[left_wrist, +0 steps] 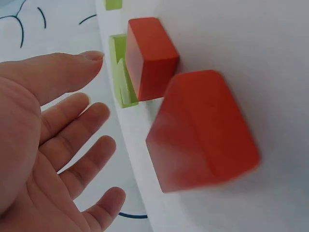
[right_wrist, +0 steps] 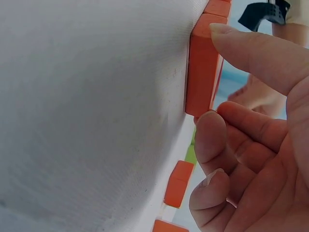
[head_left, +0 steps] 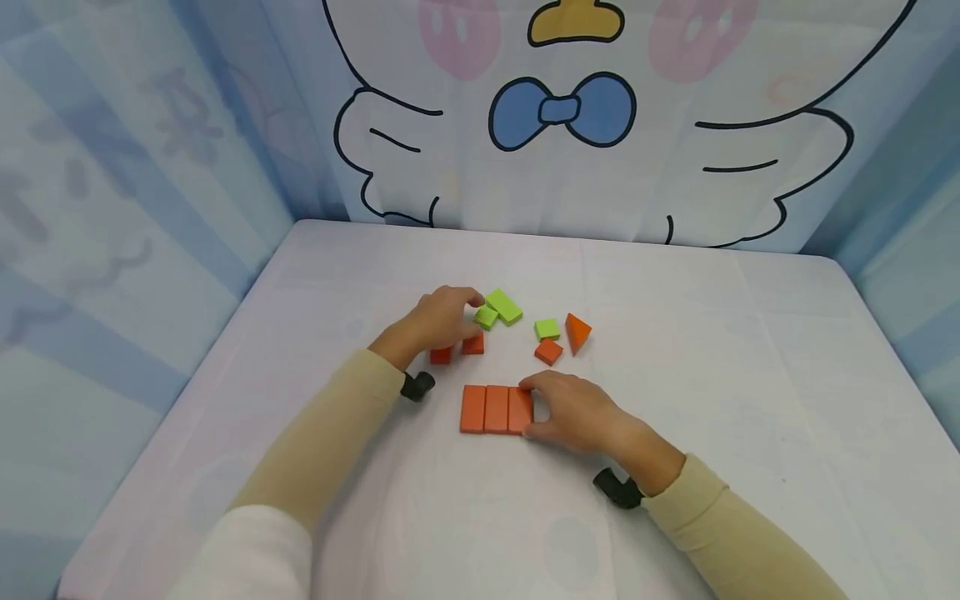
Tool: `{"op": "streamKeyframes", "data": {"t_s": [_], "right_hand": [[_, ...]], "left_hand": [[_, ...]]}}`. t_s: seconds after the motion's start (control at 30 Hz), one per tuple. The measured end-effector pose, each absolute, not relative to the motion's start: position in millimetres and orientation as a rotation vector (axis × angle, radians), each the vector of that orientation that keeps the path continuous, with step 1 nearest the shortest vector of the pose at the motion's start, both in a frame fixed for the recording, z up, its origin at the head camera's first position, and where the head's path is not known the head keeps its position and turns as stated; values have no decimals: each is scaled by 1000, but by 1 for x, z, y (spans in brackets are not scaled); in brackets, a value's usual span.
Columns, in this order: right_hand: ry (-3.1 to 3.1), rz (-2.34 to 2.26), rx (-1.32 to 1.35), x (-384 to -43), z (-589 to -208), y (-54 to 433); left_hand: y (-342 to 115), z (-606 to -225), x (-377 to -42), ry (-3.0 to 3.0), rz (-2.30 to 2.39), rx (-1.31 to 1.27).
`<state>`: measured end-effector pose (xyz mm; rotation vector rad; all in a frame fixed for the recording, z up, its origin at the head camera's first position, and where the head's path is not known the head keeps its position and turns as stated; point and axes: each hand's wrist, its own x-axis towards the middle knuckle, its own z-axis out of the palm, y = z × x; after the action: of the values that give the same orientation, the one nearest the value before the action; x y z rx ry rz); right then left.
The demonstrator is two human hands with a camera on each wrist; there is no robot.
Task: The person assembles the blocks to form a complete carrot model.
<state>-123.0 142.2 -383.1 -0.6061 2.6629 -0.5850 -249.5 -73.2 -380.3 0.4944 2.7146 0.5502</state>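
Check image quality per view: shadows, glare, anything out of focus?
Head: soft light, faint shadow beside the left sleeve, no harsh glare; left wrist: nearest red block looks soft-edged with a pale sheen on its side, the red block behind it crisper; right wrist: broad soft shadow on the white tabletop.

Free tabletop (head_left: 457, 517) nearside, orange row (head_left: 496, 409) beyond

I have the right hand (right_wrist: 270, 164) at four o'clock on my wrist feed, thumb and finger pinching an orange block (right_wrist: 202, 67) around one-thirty; loose orange blocks (right_wrist: 178, 183) lie at five and six.
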Motion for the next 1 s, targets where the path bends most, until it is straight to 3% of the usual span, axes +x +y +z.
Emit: {"op": "streamKeyframes", "data": {"t_s": [0.4,1.0], "right_hand": [[2662,-600,-624,-122,-384,142],[2668,-585,-622,-122,-384,144]], "left_hand": [[-47,-387,-277,2660,644,500],[-32,-395,-278,2658,567,497]]}}
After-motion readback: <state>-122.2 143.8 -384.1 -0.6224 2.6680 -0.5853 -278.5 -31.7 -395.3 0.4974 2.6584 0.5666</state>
